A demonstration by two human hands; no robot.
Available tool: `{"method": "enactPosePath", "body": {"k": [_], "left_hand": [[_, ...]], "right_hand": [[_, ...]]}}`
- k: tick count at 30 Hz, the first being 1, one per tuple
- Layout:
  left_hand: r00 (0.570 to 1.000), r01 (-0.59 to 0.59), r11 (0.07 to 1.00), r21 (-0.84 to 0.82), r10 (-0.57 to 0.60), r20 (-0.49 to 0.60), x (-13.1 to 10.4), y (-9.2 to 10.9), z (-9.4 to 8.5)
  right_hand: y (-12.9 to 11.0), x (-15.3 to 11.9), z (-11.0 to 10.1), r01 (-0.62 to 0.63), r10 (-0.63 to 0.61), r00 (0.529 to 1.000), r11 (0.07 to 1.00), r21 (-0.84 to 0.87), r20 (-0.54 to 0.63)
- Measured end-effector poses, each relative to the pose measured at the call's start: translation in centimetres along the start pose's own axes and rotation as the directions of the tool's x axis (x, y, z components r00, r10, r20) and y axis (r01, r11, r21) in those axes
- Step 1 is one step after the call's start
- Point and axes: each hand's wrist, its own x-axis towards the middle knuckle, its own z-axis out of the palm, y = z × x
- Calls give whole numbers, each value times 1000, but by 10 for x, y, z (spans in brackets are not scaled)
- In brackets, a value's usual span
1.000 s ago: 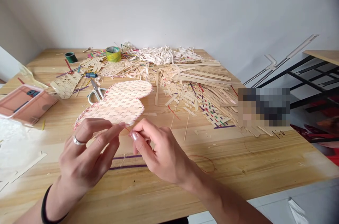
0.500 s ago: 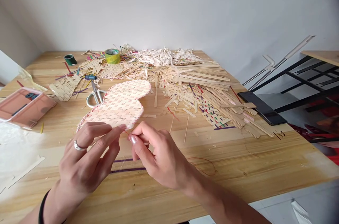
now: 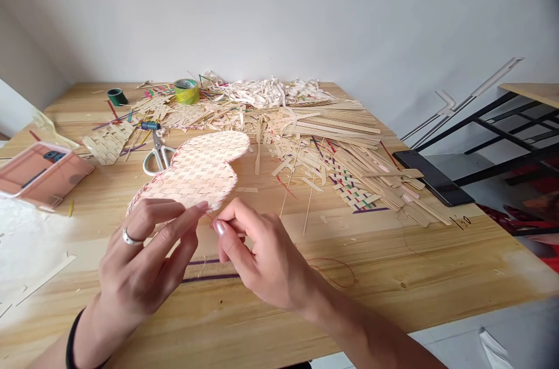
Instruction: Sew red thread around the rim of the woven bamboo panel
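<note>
A pale woven piece with a curved, lobed outline and a red-and-white bound edge is tilted up above the table. My left hand, with a ring on one finger, pinches its lower edge between thumb and fingers. Close beside that edge, my right hand is closed, thumb against index finger, on a thin orange-red thread; whether a needle is there too I cannot make out. A loop of orange thread lies on the table beyond my right wrist. White-handled scissors rest just behind the woven piece.
Loose bamboo-like strips and white shavings are heaped at the back. Yellow tape, a green spool and a pink basket stand left. A phone lies at the right edge, near a black metal rack.
Both hands keep nearly the same pinched pose at the lower edge of the woven piece. The view has shifted very slightly; nothing else has visibly moved.
</note>
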Motion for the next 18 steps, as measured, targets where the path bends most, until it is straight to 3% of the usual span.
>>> {"method": "enactPosePath", "body": {"k": [18], "left_hand": [[1000, -20, 1000, -16, 20, 8, 0, -1, -1]], "right_hand": [[-1, 0, 1, 6, -6, 1000, 1000, -2, -5]]}}
